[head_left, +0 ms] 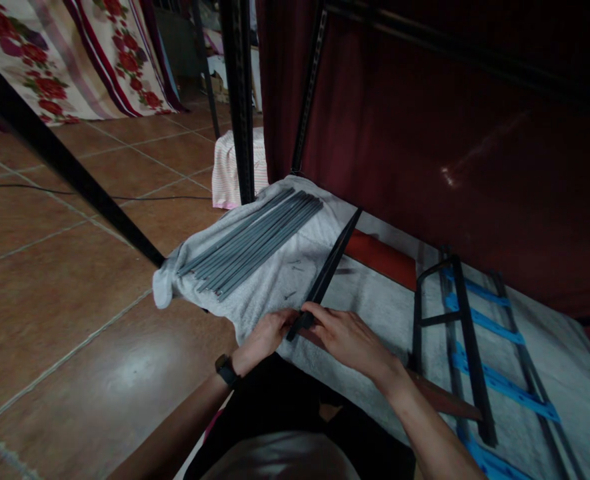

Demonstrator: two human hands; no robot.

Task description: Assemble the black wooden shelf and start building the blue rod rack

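A pair of long, narrow black metal bars point(329, 267) lies slantwise over the grey towel point(269, 293). Both hands grip the near end of the bars. My left hand point(273, 331), with a watch on its wrist, pinches the tip from the left. My right hand point(345, 333) is closed around the bars just beside it, thumb side on top; its fingertips are partly hidden. Left of the bars lies a bundle of several thin grey rods point(259, 240). A few small pin-like metal pieces point(289, 294) rest on the towel between rods and bars.
On the right are a black metal frame point(467, 333) and bright blue slotted strips point(499, 381). A red-orange piece point(382, 257) lies behind the bars. Black uprights point(239, 100) rise around the surface, before a dark red curtain point(425, 147). A cable point(139, 198) crosses the tiled floor.
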